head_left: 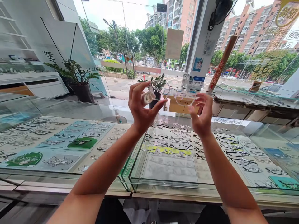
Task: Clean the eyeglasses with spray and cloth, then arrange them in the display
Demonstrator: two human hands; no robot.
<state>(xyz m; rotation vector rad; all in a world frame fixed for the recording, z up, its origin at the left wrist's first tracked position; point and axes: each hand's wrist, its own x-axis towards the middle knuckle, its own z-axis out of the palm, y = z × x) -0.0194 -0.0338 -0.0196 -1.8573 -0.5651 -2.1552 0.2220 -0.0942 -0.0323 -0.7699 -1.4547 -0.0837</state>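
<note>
Left hand [143, 108], right hand [202, 115] aloft, eyeglasses [184, 97] between

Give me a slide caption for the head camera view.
Left hand and right hand hold round, clear-lensed eyeglasses above a clear glass display case containing rows of spectacle frames.

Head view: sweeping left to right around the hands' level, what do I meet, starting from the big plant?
Large potted plant → white bottle → left hand → held eyeglasses → right hand → slanted pole.
</note>
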